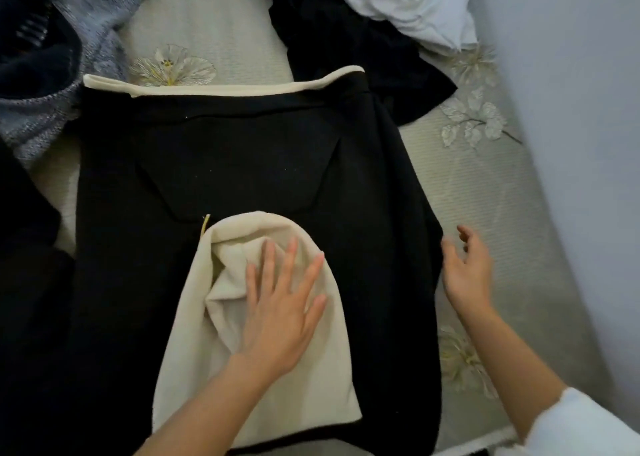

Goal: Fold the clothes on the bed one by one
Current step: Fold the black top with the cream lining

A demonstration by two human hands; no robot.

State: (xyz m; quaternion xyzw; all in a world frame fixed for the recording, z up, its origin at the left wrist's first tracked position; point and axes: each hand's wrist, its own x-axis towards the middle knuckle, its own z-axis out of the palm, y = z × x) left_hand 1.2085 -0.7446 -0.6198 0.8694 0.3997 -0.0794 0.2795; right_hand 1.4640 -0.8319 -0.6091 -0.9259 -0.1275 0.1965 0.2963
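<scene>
Slippage threatens: left hand only presses flat, fingers spread, on the cream hood of the black hoodie on the bed; right hand, open and empty, could drag its edge askew.

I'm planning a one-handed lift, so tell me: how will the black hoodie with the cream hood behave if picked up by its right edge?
The black hoodie would probably sag and unfold, since it lies limp and flat on the bed. The fabric looks thick, so likely heavy for a garment. The cream hood, creased under the left hand, would probably flop loose; the right hand grips nothing.
</scene>
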